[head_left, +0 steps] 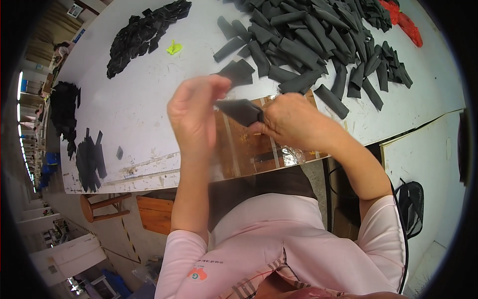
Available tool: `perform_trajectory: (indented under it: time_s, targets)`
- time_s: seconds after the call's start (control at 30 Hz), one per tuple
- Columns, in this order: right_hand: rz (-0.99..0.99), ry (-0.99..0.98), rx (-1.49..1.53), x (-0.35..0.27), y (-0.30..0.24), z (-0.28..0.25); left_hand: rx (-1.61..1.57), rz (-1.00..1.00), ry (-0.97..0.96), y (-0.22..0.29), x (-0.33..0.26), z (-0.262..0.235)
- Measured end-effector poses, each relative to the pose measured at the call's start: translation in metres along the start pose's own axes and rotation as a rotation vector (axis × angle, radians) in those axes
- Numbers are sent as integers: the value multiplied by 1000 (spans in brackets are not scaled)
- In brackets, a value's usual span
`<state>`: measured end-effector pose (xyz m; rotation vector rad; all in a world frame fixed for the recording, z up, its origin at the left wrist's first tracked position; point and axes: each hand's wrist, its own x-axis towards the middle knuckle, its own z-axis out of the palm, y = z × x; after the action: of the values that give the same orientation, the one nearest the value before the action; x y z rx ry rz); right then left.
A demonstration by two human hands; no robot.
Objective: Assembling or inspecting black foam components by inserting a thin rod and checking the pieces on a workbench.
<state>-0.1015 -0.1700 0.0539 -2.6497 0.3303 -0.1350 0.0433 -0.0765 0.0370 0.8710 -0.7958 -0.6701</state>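
A dark grey fabric piece [241,110], folded or tube-like, is pinched at its right end by my right hand [293,119]. It hangs over a brown board [229,157] taped to the table's near edge. Raised beside the piece's left end is my left hand [193,112], slightly blurred, its fingers curved and apart with nothing visible in them. Just beyond my hands, another dark grey piece [238,72] lies flat on the table, close to a large heap of similar pieces [298,40].
The white table [144,114] also bears black piles at the far left [144,37] and left edge [64,114], dark strips [89,162], a yellow-green scrap [174,48] and a red bag [406,25]. A wooden stool [104,207] stands below its left side.
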Motion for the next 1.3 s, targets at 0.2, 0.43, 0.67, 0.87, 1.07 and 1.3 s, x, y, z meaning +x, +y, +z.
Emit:
perform_trajectory:
  time_s: [0.2,0.43,0.67,0.87,1.07,1.3]
  targets:
    - [-45,109,42,-6,7,10,325,97,-378,17,-1,10]
    - [-33,333,200,-9,10,39,440,209,-402,8,1,-2]
    - [-114,323,430,9,23,-28,1330,190,83,-88,43,-66]
    - [414,748,1014,-5,80,-30,1409,-344,-2,-118,72,-107]
    - [479,287,1218,-63,33,52,1527,355,35,-53,28,-93]
    - [418,14,842,-72,-3,96,1308,-134,-275,-16,-63,-81]
